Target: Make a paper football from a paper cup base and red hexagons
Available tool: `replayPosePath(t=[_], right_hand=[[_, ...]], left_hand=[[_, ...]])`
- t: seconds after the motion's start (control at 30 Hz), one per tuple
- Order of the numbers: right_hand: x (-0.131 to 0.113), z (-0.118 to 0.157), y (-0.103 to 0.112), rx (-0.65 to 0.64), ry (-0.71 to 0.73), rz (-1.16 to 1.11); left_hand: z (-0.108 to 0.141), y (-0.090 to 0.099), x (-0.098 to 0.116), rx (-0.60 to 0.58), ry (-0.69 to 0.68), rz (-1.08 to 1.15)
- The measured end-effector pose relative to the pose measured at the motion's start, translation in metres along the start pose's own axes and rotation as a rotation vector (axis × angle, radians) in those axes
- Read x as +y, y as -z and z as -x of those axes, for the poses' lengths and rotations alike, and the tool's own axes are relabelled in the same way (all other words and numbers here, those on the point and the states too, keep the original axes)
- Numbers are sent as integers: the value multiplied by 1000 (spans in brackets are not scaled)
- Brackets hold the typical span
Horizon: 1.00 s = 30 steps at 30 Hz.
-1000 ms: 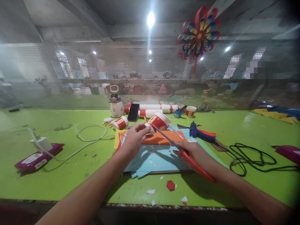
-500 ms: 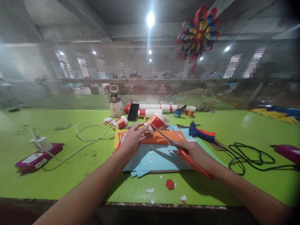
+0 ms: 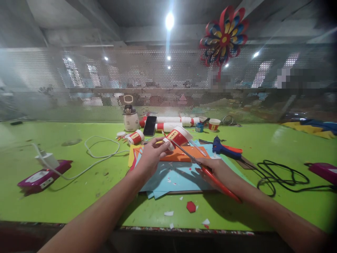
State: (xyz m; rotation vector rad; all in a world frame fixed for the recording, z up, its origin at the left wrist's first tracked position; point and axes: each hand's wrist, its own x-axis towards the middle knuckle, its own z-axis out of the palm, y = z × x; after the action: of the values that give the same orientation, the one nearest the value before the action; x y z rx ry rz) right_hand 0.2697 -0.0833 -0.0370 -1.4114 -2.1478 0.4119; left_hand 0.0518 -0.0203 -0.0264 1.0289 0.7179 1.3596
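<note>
My left hand is closed on the base end of a red and white paper cup, which lies tilted on its side in the air above the paper sheets. In my right hand is a pair of scissors with red handles. Their blades reach up and left to the cup's base, close to my left fingertips. Part of the cup's lower end looks cut, with a narrow strip sticking up. Beneath both hands are light blue sheets and an orange sheet, scattered with small scraps.
A blue and orange glue gun lies at right with a black cord. Behind are a phone, a bottle, another paper cup and a blue jar. A purple power strip sits left; a red hexagon lies in front.
The cup has turned and shifted slightly in my left hand, and a cut strip now stands up near its base. My left fingers and the scissors have moved only a little.
</note>
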Motion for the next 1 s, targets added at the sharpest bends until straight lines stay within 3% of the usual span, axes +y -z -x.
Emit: replayPosePath(t=[0.37, 1.0], right_hand=[[0, 0, 2, -21, 15, 31], [0, 2, 2, -31, 22, 56]], left_hand=[[-6, 8, 0, -102, 63, 52], [-5, 6, 1, -58, 92, 111]])
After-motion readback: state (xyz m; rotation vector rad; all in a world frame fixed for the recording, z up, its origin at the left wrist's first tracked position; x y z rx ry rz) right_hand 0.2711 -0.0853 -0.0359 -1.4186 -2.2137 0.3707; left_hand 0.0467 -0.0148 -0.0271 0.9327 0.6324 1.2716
